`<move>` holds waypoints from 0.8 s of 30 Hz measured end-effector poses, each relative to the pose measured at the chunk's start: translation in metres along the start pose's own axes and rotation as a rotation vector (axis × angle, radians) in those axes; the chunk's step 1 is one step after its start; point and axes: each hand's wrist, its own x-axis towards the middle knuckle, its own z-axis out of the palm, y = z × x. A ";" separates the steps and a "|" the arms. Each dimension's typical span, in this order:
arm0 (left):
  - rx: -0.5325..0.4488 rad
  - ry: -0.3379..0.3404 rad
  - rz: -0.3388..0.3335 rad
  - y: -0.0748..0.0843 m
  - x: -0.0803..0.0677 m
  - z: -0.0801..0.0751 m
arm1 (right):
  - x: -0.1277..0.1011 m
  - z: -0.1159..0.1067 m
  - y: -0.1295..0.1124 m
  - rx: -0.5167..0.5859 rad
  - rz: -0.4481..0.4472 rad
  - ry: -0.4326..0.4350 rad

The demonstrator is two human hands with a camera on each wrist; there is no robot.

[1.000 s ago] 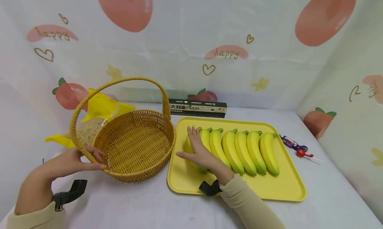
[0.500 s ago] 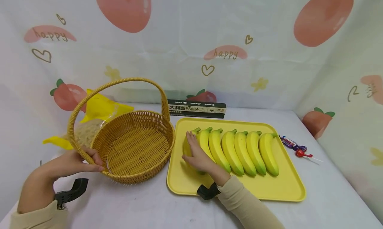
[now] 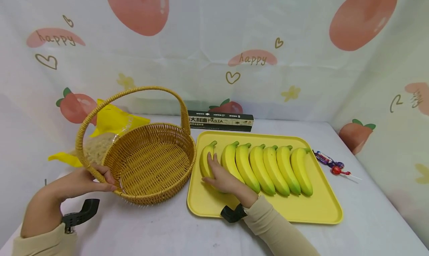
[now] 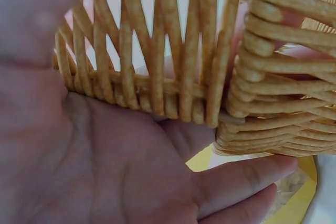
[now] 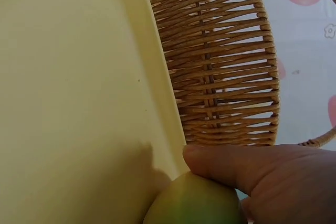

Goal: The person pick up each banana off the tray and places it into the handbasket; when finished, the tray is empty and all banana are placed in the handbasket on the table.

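Observation:
A wicker basket (image 3: pixel 151 199) with a tall arched handle stands on the left in the head view. My left hand (image 3: pixel 82 182) grips its near-left rim at the handle's foot, and the left wrist view has the woven wall (image 4: pixel 173 51) against the palm. On the yellow tray (image 3: pixel 318 211) bananas (image 3: pixel 260 170) lie in a row, stems pointing away. My right hand (image 3: pixel 225 178) holds the leftmost banana (image 3: pixel 206 162), thumb on its left and fingers on its right. In the right wrist view, the thumb (image 5: pixel 220 163) presses against that banana's greenish end (image 5: pixel 197 203).
Behind the basket lies a yellow and clear bag (image 3: pixel 115 118) of pale contents. A black pasta box (image 3: pixel 221 121) stands behind the tray. Wrapped candies (image 3: pixel 326 159) and a red lollipop (image 3: pixel 336 170) lie right of the tray. A printed cloth hangs at the back.
My right hand has come down around the leftmost banana, which has shifted left, opening a gap to its neighbour. The left hand stays on the basket.

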 end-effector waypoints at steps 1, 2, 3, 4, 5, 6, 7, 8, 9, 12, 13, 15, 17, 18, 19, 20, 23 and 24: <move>0.005 0.001 0.000 0.000 0.000 0.000 | -0.001 0.000 0.000 -0.001 0.000 -0.003; 0.009 0.003 0.002 0.000 0.001 0.000 | -0.001 0.000 0.000 -0.002 0.001 -0.011; 0.009 0.002 0.004 -0.001 0.001 0.001 | -0.002 0.000 0.000 -0.003 0.000 -0.021; 0.009 0.002 0.007 -0.001 0.001 0.001 | -0.003 -0.001 0.000 -0.002 -0.003 -0.033; 0.009 0.003 0.014 -0.002 0.001 0.002 | -0.004 -0.001 0.000 -0.005 -0.008 -0.043; 0.009 0.003 0.018 -0.003 0.001 0.002 | -0.005 -0.001 0.000 -0.005 -0.014 -0.056; 0.011 0.003 0.021 -0.003 0.001 0.002 | -0.006 -0.002 -0.001 -0.005 -0.018 -0.068; 0.009 0.002 0.024 -0.003 0.001 0.002 | -0.007 -0.002 -0.001 -0.006 -0.022 -0.080; 0.006 0.000 0.025 -0.004 0.000 0.002 | -0.007 -0.003 -0.002 -0.014 -0.026 -0.087; 0.002 0.003 0.031 -0.004 0.000 0.002 | -0.007 -0.006 -0.003 -0.033 -0.022 -0.090; 0.005 0.004 0.033 -0.004 0.000 0.002 | -0.007 -0.007 -0.004 -0.038 -0.018 -0.087; 0.012 0.008 0.033 -0.004 0.000 0.001 | -0.008 -0.011 -0.006 -0.047 -0.012 -0.077; 0.021 0.008 0.035 -0.003 0.000 0.000 | -0.008 -0.015 -0.007 -0.053 -0.010 -0.067; 0.025 0.008 0.036 -0.003 0.000 0.000 | -0.009 -0.016 -0.008 -0.053 -0.014 -0.063; 0.027 0.007 0.035 -0.003 0.000 0.000 | -0.010 -0.018 -0.009 -0.052 -0.019 -0.058; 0.028 0.006 0.037 -0.002 0.001 0.000 | -0.011 -0.020 -0.009 -0.051 -0.029 -0.050; 0.028 0.004 0.033 -0.002 0.002 0.000 | -0.014 -0.025 -0.012 -0.061 -0.047 -0.010; 0.028 0.005 0.029 -0.001 0.002 0.001 | -0.016 -0.028 -0.014 -0.059 -0.055 0.008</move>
